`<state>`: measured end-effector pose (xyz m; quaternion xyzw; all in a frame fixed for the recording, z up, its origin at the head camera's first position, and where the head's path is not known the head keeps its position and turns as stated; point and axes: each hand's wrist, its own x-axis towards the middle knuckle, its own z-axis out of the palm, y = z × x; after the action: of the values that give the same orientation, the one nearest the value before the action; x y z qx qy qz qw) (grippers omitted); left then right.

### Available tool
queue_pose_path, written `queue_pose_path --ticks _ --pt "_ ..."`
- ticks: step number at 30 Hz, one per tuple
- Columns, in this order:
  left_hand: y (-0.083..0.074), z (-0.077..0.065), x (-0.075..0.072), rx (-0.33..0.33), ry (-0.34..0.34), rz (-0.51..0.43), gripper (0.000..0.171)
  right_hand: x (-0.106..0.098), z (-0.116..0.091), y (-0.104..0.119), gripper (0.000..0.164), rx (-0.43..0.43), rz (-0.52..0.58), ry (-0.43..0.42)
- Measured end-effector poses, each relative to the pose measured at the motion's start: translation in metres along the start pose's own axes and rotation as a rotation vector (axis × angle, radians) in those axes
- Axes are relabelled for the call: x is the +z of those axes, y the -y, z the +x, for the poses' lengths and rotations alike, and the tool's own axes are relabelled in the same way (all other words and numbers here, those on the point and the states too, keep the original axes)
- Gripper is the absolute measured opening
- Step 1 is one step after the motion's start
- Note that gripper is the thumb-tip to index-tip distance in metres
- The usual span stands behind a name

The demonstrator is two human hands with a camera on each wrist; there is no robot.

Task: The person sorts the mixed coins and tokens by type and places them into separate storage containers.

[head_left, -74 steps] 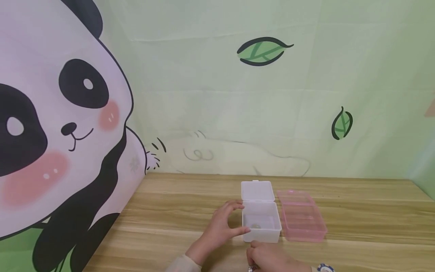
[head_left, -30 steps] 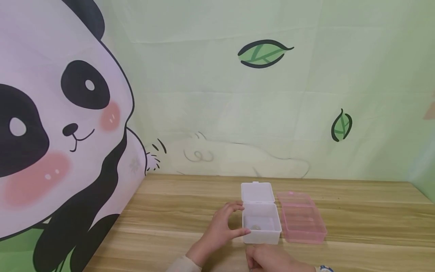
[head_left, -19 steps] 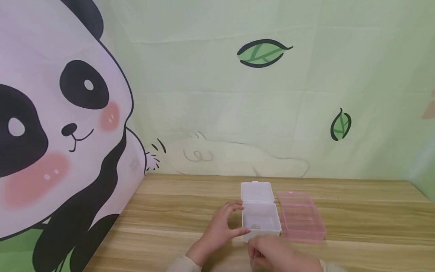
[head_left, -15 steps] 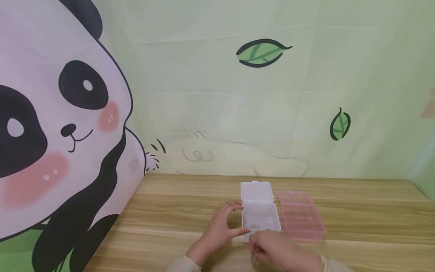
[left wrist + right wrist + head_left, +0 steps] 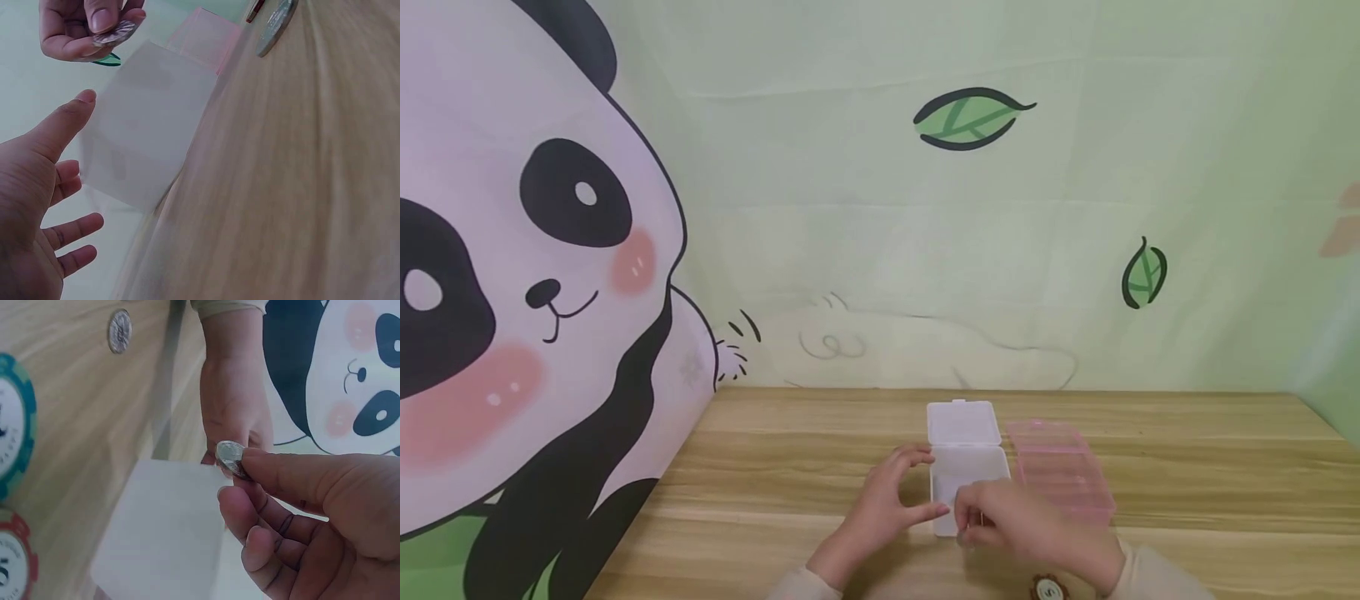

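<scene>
A white plastic box stands on the table with its lid folded back. My left hand lies along its left side, thumb near the front corner and fingertips near the back one. In the left wrist view its fingers are spread apart. Over the box's front edge, my right hand pinches a silver coin between thumb and forefinger. That hand hides much of the box's inside in the head view. Another silver coin lies on the table in the right wrist view.
A translucent pink box with its lid back stands right of the white one. A brown-edged poker chip lies at the front. A green chip and a red chip show in the right wrist view.
My right hand has risen from the table in front of the white box and moved forward over its front edge. The left hand stays beside the box. A brown-edged chip has come into view.
</scene>
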<state>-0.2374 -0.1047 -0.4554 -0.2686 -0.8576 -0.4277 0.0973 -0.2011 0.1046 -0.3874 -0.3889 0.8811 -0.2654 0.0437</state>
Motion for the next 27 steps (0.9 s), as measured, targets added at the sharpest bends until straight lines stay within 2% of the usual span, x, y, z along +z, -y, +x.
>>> queue_pose_path --ticks 9,18,27 --pt "0.0 0.0 0.0 -0.016 0.011 -0.004 0.055 -0.015 0.003 -0.005 0.01 0.033 0.101 0.011" --pt "0.001 0.001 0.0 -0.015 0.013 -0.012 0.055 -0.022 0.01 -0.012 0.01 0.093 0.152 -0.028" --pt "0.002 0.001 0.002 -0.02 0.013 -0.012 0.056 -0.02 0.015 -0.02 0.011 0.134 0.124 -0.068"
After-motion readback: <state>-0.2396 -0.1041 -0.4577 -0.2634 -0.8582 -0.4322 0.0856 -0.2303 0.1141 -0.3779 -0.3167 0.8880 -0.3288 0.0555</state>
